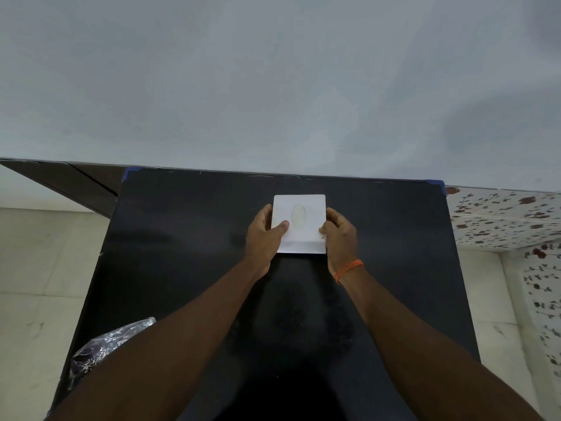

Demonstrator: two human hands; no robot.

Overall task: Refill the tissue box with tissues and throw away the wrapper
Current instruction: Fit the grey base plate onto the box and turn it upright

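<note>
The box (299, 223) sits on the table (188, 238) toward its far edge, about midway between the two far corners, its oval opening facing up. Both hands clamp it from the sides — the left hand (263, 238) has its thumb across the top near the opening and its fingers curled round the left wall; the right hand (340, 238) pinches the near right corner, fingers bent against the right wall. That two-sided hold looks meant to steady the box or lift it, probably to get at a lid or base for refilling. Whether tissues are already inside I cannot tell. A crinkled, shiny wrapper (106, 344) lies at the table's near left edge, half hidden by the left forearm — well apart from the box, and not yet thrown away.
</note>
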